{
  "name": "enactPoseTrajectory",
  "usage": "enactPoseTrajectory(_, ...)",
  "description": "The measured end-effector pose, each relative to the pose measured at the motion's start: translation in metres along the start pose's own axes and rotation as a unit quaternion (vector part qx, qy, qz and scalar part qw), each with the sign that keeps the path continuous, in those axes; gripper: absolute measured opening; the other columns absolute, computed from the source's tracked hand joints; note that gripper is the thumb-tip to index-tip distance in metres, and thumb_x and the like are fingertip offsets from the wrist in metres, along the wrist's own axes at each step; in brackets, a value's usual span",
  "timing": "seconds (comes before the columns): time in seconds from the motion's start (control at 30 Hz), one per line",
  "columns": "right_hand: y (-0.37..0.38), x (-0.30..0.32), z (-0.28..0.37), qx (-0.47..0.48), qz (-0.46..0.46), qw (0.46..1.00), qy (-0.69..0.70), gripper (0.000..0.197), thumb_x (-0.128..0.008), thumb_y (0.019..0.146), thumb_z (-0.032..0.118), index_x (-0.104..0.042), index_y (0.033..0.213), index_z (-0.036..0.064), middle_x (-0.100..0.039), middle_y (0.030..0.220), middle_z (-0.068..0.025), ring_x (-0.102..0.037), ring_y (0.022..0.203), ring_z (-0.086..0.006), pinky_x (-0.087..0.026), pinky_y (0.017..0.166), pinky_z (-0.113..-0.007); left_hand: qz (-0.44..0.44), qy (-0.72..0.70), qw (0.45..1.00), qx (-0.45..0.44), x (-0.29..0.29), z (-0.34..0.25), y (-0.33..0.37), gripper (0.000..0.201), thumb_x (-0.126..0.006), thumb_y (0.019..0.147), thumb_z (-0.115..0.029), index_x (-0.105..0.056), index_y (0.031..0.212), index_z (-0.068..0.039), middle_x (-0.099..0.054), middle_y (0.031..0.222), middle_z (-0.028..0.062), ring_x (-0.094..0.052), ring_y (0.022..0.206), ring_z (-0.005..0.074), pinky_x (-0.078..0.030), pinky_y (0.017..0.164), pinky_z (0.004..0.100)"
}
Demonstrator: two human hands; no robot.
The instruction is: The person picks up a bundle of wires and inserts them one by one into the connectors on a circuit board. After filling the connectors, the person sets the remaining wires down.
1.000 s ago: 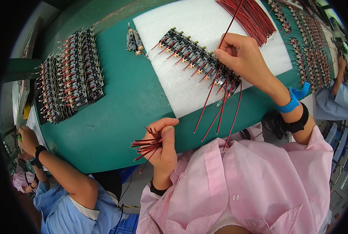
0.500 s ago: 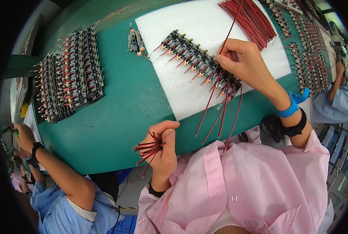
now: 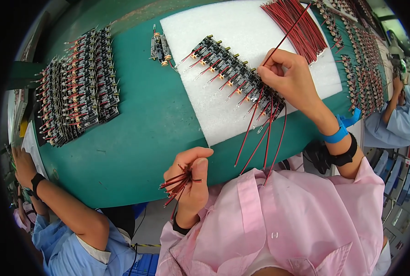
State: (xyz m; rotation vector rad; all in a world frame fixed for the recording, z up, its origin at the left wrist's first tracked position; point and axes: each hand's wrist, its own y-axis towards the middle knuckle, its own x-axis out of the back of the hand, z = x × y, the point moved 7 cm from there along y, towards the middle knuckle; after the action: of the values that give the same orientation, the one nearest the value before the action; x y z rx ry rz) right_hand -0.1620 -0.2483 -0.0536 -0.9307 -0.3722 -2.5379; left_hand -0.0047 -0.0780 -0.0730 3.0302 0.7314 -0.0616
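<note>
A row of small black circuit boards [image 3: 228, 69] lies slantwise on a white foam sheet [image 3: 205, 115], short red wires and clear LEDs along its near side. Over the row's right part my right hand [image 3: 290, 78] pinches a thin red-and-black wire [image 3: 293, 30], whose upper length slants up to the right. Several long wires [image 3: 268, 138] hang from the boards' right end over the foam's near edge. My left hand [image 3: 191, 179] is closed round a bunch of short red and black wires [image 3: 175, 184], their ends fanning out, apart from the boards.
More wires [image 3: 294, 30] lie bundled at the foam's far right. Stacked board rows [image 3: 76, 87] stand left on the green table [image 3: 136, 161], a small board piece [image 3: 160, 48] beside the foam. Round parts [image 3: 363, 73] line the right. A co-worker's arm [image 3: 71, 202] reaches in at left.
My right hand has shifted slightly right, still pinching the wire, and the hanging wires have swung a little right. My left hand holds its bunch almost in place. The co-worker's hand at left has moved.
</note>
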Motion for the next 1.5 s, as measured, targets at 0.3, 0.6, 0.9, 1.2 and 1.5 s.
enactPoseTrajectory(0.3,-0.001,0.000,0.002,0.001,-0.015,1.000,-0.016,0.011,-0.056,0.068,0.006,-0.052,0.062,-0.0015,-0.045,0.053,0.0022,-0.035,0.048,-0.0027,-0.029,0.043,-0.019,0.005,0.004,1.000,0.000,0.000,-0.001,0.000,0.022,-0.051,0.080,-0.016,-0.052,0.081,0.006,-0.036,0.053,-0.0035,-0.030,0.045,0.0030,-0.020,0.042,0.0179)
enactPoseTrajectory(0.6,-0.003,0.001,0.010,0.046,-0.034,0.998,-0.035,0.011,-0.057,0.067,0.005,-0.050,0.062,-0.0020,-0.045,0.053,0.0006,-0.037,0.050,-0.0037,-0.031,0.045,-0.019,0.017,0.005,1.000,-0.008,-0.001,-0.003,0.000,0.019,-0.050,0.081,-0.013,-0.052,0.081,0.006,-0.037,0.053,-0.0037,-0.030,0.045,0.0027,-0.021,0.042,0.0176)
enactPoseTrajectory(0.9,-0.002,0.002,0.017,0.082,-0.032,0.995,-0.047,0.010,-0.056,0.067,0.004,-0.051,0.063,-0.0022,-0.047,0.055,-0.0011,-0.039,0.051,-0.0054,-0.033,0.047,-0.019,0.018,0.012,1.000,-0.014,-0.001,-0.003,0.001,0.018,-0.050,0.081,-0.012,-0.052,0.081,0.006,-0.037,0.053,-0.0040,-0.030,0.045,0.0024,-0.020,0.041,0.0175)
enactPoseTrajectory(1.2,0.001,0.002,0.010,0.047,-0.004,0.998,-0.037,0.010,-0.057,0.066,0.004,-0.050,0.062,-0.0022,-0.046,0.054,-0.0027,-0.040,0.048,-0.0078,-0.033,0.044,-0.021,0.013,0.015,1.000,-0.010,0.001,-0.002,0.000,0.018,-0.050,0.080,-0.013,-0.052,0.081,0.005,-0.036,0.053,-0.0044,-0.030,0.045,0.0022,-0.020,0.042,0.0174)
enactPoseTrajectory(1.5,-0.002,0.002,0.009,0.031,-0.025,0.998,-0.039,0.010,-0.056,0.067,0.004,-0.050,0.062,-0.0025,-0.047,0.055,-0.0005,-0.039,0.050,-0.0047,-0.033,0.046,-0.019,0.020,0.011,1.000,-0.008,0.004,0.000,0.000,0.010,-0.055,0.078,-0.008,-0.056,0.082,0.001,-0.049,0.057,-0.0009,-0.037,0.048,0.0028,-0.029,0.045,0.0163)
